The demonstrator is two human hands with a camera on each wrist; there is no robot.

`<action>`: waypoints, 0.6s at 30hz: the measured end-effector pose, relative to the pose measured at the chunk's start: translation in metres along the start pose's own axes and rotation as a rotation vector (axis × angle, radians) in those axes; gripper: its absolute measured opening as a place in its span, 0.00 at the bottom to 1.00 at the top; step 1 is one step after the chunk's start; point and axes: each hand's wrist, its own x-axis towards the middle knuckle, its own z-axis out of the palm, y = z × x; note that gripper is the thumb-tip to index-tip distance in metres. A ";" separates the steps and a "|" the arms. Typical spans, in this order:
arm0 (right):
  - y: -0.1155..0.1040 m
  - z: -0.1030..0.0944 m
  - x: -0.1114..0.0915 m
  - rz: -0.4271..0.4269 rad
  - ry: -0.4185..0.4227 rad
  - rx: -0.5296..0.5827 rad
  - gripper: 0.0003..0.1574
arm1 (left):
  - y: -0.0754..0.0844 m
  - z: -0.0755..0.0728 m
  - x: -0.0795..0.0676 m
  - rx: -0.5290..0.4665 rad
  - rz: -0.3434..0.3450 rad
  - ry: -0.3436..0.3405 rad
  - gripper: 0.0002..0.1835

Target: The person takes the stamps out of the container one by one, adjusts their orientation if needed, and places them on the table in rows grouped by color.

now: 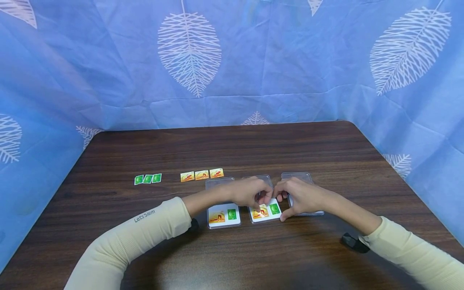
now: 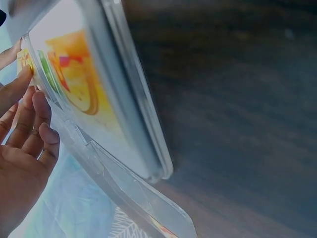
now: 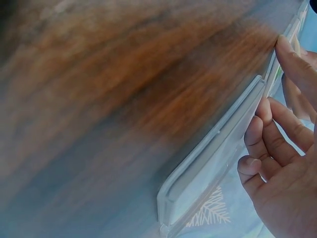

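Note:
Three clear plastic cases with raised lids lie in a row. In the middle case (image 1: 255, 221) is a white card bearing a small green picture sticker (image 1: 274, 208) and a small yellow picture sticker (image 1: 259, 213). My left hand (image 1: 251, 192) comes over this case from the left, and its thumb and index finger pinch the yellow sticker (image 2: 24, 58). From the other side my right hand (image 1: 300, 195) holds the middle case, thumb at its near right corner and bent fingers at its right side. The left case (image 1: 224, 226) shows a yellow and a green sticker on white.
The right case (image 1: 314, 213) is partly hidden under my right hand. Behind the left case, three yellow stickers (image 1: 201, 175) lie in a row on the brown table (image 1: 253, 149). Three green stickers (image 1: 148, 179) overlap farther left. A blue leaf-print cloth (image 1: 272, 68) hangs beyond the table.

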 end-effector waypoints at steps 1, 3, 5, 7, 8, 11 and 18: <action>0.000 0.000 0.000 -0.005 0.002 -0.002 0.27 | 0.000 0.000 0.000 -0.007 0.003 0.000 0.14; 0.000 0.000 0.000 -0.010 0.008 -0.003 0.27 | -0.001 -0.001 -0.001 -0.018 0.011 -0.002 0.14; 0.000 0.001 0.000 -0.013 0.016 0.000 0.27 | -0.001 -0.002 -0.002 -0.032 0.015 -0.004 0.13; 0.000 0.001 0.000 -0.017 0.021 0.003 0.27 | -0.001 -0.003 -0.003 -0.042 0.017 -0.008 0.12; 0.000 0.001 0.000 -0.017 0.023 0.007 0.27 | -0.002 -0.004 -0.003 -0.049 0.017 -0.009 0.12; 0.001 0.002 0.001 -0.017 0.029 0.019 0.27 | -0.002 -0.005 -0.005 -0.063 0.012 -0.012 0.12; 0.003 0.003 0.000 0.008 0.024 0.036 0.27 | -0.004 -0.005 -0.006 -0.092 0.017 -0.006 0.11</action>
